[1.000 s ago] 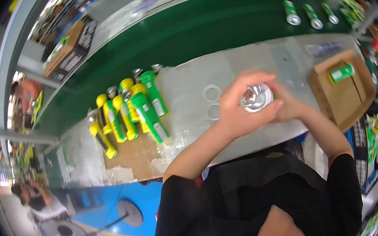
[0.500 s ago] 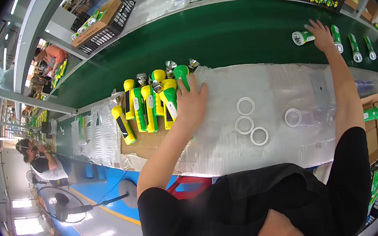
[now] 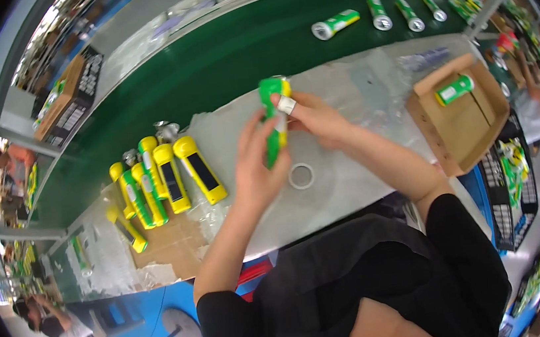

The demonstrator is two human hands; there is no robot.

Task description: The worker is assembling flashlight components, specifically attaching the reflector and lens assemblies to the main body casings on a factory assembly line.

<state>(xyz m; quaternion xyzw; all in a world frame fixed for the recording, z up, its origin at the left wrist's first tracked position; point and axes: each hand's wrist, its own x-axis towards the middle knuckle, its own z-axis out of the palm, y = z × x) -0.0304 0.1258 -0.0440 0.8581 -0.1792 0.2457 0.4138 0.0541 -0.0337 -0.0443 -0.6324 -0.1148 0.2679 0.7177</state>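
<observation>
A green and yellow flashlight (image 3: 274, 143) is held upright between my two hands over the middle of the bench. My left hand (image 3: 258, 163) closes its fingers round the lower body. My right hand (image 3: 317, 118) grips the upper part from the other side, and a white band (image 3: 287, 104) shows at its thumb; I cannot tell whether it is tape or a part. A white ring (image 3: 311, 176) lies flat just below the hands. To the left, several yellow and green flashlights (image 3: 171, 180) lie close together, some with silver reflector heads (image 3: 168, 131) at their far ends.
A green belt (image 3: 218, 68) runs along the far side, with several flashlights (image 3: 336, 24) at its right. An open cardboard box (image 3: 436, 139) at the right holds one green flashlight (image 3: 454, 90). Crates stand beyond the belt and beside the box. Other people work at both sides.
My right hand has left the flashlight on the belt and come back to the middle. My left hand has drawn a flashlight from the cluster, and both hands now hold it. The view has turned.
</observation>
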